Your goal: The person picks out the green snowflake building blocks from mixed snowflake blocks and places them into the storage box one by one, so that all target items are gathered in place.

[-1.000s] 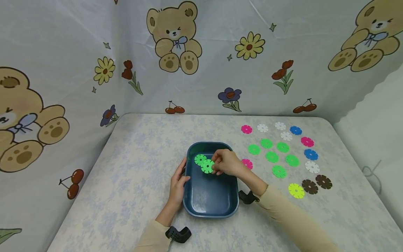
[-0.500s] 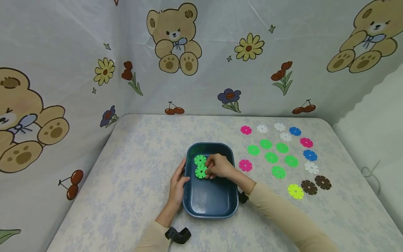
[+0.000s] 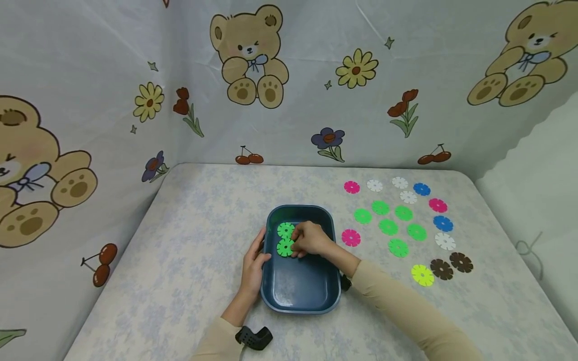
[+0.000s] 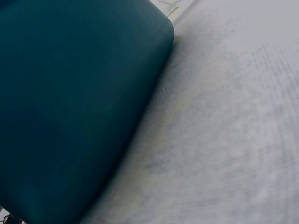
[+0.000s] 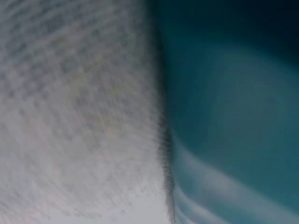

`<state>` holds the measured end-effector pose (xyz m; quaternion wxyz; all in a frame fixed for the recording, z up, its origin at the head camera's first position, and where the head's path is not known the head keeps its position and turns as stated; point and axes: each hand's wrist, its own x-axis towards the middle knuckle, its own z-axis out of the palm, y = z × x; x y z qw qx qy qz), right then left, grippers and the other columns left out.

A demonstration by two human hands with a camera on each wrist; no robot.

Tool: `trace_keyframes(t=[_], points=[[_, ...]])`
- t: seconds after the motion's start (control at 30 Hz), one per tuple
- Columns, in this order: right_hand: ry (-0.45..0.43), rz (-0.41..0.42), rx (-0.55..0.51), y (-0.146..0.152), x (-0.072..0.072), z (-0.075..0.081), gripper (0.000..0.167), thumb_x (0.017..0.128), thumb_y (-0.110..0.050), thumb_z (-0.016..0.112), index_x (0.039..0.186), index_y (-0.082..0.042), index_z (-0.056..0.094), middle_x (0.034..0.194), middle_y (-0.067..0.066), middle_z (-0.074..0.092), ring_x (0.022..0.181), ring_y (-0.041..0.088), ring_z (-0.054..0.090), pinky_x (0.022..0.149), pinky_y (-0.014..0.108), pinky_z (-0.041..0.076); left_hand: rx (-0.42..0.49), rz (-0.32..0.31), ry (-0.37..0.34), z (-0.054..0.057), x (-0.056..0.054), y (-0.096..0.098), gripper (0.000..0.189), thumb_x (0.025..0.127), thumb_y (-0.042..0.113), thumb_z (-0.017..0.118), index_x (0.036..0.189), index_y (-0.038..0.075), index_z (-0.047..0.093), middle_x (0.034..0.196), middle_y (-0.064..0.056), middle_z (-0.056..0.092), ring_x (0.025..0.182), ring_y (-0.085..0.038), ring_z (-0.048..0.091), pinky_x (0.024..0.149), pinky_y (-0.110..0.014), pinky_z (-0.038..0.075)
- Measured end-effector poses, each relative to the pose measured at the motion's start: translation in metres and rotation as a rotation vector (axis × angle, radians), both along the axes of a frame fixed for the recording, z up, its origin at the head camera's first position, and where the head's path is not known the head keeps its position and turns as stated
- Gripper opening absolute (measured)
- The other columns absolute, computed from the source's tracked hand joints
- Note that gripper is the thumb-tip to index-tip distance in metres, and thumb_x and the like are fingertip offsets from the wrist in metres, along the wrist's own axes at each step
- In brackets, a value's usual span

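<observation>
A dark blue plastic tray (image 3: 300, 296) stands in the middle of the table in the head view. My left hand (image 3: 252, 268) holds its left side, thumb at the rim and fingers along the outer wall. Over the tray's upper part, my right hand (image 3: 310, 239) pinches the right edge of a green notched disc (image 3: 284, 247). Just above that one lies another green notched disc (image 3: 285, 230), and the two appear to meet at their edges. Both wrist views show only the tray wall, the tabletop and no fingers.
Several flat notched discs lie spread right of the tray: green (image 3: 388, 226), pink (image 3: 350, 237), white (image 3: 445, 241), blue (image 3: 443, 223), brown (image 3: 441, 269) and yellow (image 3: 422, 275). A bear-print curtain (image 3: 289, 125) hangs behind the table (image 3: 203, 225).
My right hand has moved left and slightly down inside the tray, bringing the pinched green disc from the other's lower right to directly below it. The left hand stays at the tray.
</observation>
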<state>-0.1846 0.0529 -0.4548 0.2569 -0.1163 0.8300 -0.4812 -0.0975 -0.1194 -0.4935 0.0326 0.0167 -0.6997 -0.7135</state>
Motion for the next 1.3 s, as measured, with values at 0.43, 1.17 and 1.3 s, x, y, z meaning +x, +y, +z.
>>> trace_keyframes(t=[0.43, 1.17, 1.3], points=[[0.055, 0.004, 0.032, -0.003, 0.002, 0.000, 0.011, 0.083, 0.003, 0.070, 0.093, 0.006, 0.067, 0.066, 0.013, 0.071, 0.056, 0.022, 0.070, 0.055, 0.033, 0.056, 0.014, -0.002, -0.013, 0.001, 0.001, 0.000, 0.065, 0.091, -0.001, 0.040, 0.154, 0.016, 0.032, 0.160, -0.006, 0.030, 0.140, -0.031, 0.036, 0.096, -0.019, 0.037], [0.144, 0.024, -0.070, 0.097, -0.001, 0.057, 0.031, 0.089, -0.014, 0.069, 0.113, 0.004, 0.065, 0.087, 0.013, 0.065, 0.080, 0.031, 0.070, 0.065, 0.042, 0.056, 0.001, 0.019, -0.009, 0.001, -0.001, 0.000, 0.065, 0.090, -0.003, 0.041, 0.153, 0.015, 0.036, 0.158, -0.007, 0.033, 0.136, -0.031, 0.039, 0.095, -0.018, 0.038], [0.126, -0.048, 0.042, 0.143, 0.005, 0.054, 0.036, 0.088, -0.015, 0.069, 0.117, 0.004, 0.063, 0.090, 0.013, 0.063, 0.081, 0.032, 0.068, 0.063, 0.040, 0.053, 0.000, 0.019, -0.006, 0.002, 0.000, 0.000, 0.065, 0.091, -0.003, 0.041, 0.153, 0.015, 0.035, 0.159, -0.007, 0.032, 0.137, -0.031, 0.038, 0.095, -0.019, 0.038]])
